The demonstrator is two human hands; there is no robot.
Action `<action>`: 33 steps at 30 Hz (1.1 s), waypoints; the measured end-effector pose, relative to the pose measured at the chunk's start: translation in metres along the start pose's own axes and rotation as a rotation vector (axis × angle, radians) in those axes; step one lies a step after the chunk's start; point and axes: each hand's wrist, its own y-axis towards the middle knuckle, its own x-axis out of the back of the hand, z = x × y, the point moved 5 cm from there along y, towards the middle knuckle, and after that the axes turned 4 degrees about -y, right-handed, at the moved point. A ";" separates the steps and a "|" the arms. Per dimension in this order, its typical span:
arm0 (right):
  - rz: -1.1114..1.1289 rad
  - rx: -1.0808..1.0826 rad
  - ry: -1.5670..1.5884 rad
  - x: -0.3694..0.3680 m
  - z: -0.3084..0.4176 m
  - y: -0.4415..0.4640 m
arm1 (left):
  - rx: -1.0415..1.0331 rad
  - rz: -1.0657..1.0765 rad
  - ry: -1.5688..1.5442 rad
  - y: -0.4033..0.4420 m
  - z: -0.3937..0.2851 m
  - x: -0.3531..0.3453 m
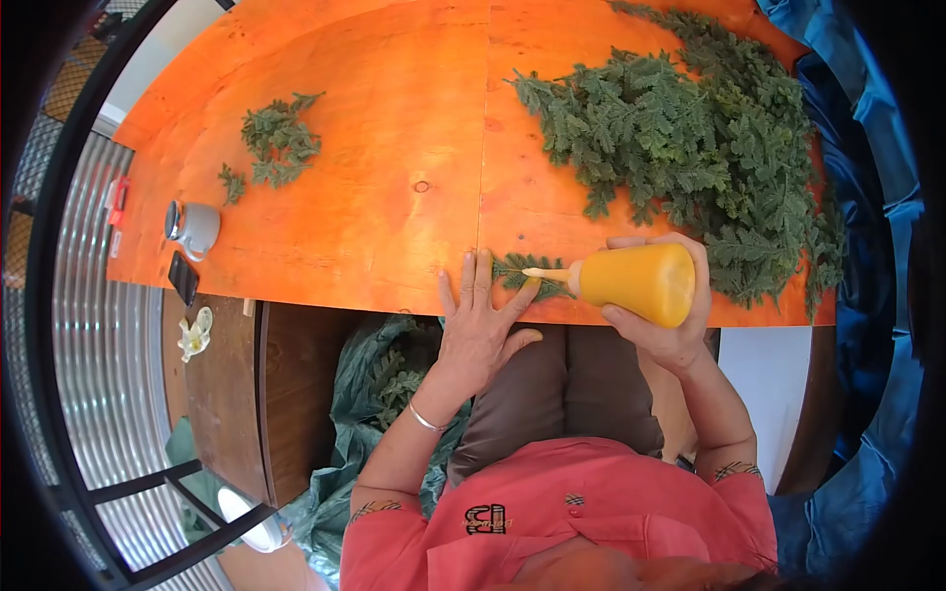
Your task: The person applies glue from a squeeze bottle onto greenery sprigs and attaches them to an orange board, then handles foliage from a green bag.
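Now the right hand [682, 340] grasps, over the tabletop [384, 217], the yellow bottle [636, 281], probably squeezable and best held around its body. The left hand [478, 327], fingers spread, touches the green sprig [510, 266] there, seemingly light and bendable.

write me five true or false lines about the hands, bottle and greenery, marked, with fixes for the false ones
1. The right hand holds a yellow bottle. True.
2. The left hand also grips a bottle. False; its fingers are spread at a small sprig.
3. The bottle's nozzle is at the small sprig. True.
4. The largest heap of greenery lies on the person's left. False; it lies on the right.
5. The tabletop is orange. True.
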 end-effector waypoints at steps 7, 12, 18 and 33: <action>-0.035 0.017 -0.051 0.005 0.004 -0.002 | -0.008 0.011 0.043 0.000 -0.001 0.000; -0.082 0.010 -0.067 0.006 0.004 -0.006 | -0.013 0.004 0.055 -0.002 0.000 -0.005; -0.086 0.024 -0.186 0.010 0.012 -0.016 | -0.009 -0.022 0.068 -0.002 0.000 -0.009; -0.121 0.055 -0.200 0.002 0.011 -0.021 | -0.022 -0.057 0.091 -0.002 0.000 -0.012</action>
